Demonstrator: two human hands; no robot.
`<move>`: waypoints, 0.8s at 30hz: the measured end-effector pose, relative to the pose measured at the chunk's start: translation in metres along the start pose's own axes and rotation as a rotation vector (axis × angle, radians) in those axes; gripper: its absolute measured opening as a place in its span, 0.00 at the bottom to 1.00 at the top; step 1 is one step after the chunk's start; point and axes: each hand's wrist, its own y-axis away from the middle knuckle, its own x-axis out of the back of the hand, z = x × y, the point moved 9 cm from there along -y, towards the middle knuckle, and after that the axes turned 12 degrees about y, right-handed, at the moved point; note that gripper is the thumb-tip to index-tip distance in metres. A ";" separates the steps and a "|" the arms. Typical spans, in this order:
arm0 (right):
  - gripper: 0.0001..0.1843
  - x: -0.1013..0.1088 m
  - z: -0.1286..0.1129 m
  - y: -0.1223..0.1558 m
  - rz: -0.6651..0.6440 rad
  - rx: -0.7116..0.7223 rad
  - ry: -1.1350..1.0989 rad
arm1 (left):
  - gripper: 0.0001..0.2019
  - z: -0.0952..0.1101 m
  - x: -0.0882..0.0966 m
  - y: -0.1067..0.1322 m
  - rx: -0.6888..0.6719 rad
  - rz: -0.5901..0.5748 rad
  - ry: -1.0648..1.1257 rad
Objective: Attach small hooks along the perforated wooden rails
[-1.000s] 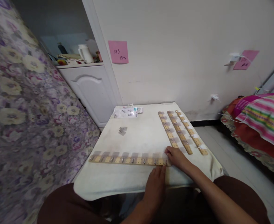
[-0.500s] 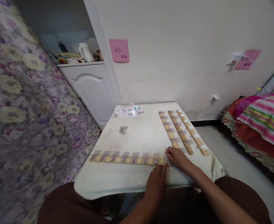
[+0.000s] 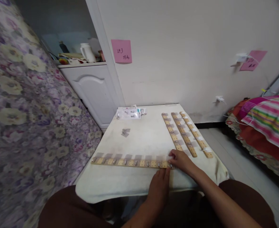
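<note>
A long wooden strip with small holes (image 3: 141, 163) lies across the near part of the table, carrying a row of small metal hooks with clear square backings. At its right end, my right hand (image 3: 179, 160) has thumb and fingers closed on the last clear-backed hook (image 3: 171, 165), which is partly hidden by the fingers. My left hand (image 3: 159, 185) lies flat with its fingers stretched out, fingertips against the strip's front edge near that end. Farther left, a loose pair of clear-backed hooks (image 3: 125, 132) rests on the cloth.
Several similar strips stand to the right: one (image 3: 171, 129), a middle one (image 3: 184, 134) and one with white pieces (image 3: 196, 135). A clear hook package (image 3: 128, 113) lies at the back of the cloth-covered table (image 3: 141, 139). A floral curtain (image 3: 35, 110) hangs at left.
Almost nothing differs. Both hands keep their places at the strip's right end, with only a slight shift of the right fingers on the hook.
</note>
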 end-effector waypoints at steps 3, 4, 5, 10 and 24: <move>0.06 0.001 0.000 -0.002 0.005 0.005 -0.012 | 0.27 -0.001 -0.002 0.000 -0.016 -0.001 -0.022; 0.06 0.000 0.001 -0.003 0.004 0.005 -0.020 | 0.27 -0.001 -0.002 0.000 -0.023 0.002 -0.022; 0.06 -0.001 0.002 -0.003 0.002 0.002 -0.029 | 0.27 -0.001 -0.003 0.000 -0.029 0.004 -0.020; 0.07 -0.009 0.008 -0.005 -0.032 -0.022 -0.075 | 0.27 -0.003 -0.005 -0.001 -0.033 0.002 -0.035; 0.09 0.002 0.002 0.005 0.010 0.008 -0.191 | 0.27 -0.006 0.001 0.004 -0.023 0.026 0.031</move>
